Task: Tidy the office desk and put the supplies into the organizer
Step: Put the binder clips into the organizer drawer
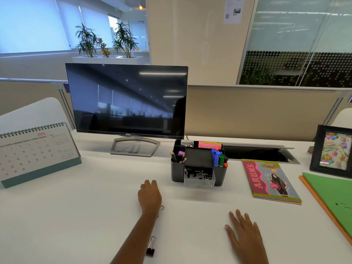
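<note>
Left hand (149,196) was on the desk (85,216), knuckles up, fingers curled under. Tips were hidden, so I couldn't tell if they held anything. Right hand (245,232) lay flat, fingers straight and spread, gripping nothing.

Organizer (178,173) sat just ahead of my left fingers and a bit right, not touching. It was well ahead-left of my right fingers. Its front drawer (199,182) was pulled out, with black clips (198,173) piled inside. Markers (217,159) stood in its right compartment, pencils (174,156) in the left, sticky notes (209,144) at the back.

One loose binder clip (151,247) lay beside my left forearm, well behind the fingers. The wire loop of a second clip (161,208) poked out at my left wrist, mostly hidden.

Notebook (270,180) was ahead-right of my right fingers, green folder (331,195) further right.
</note>
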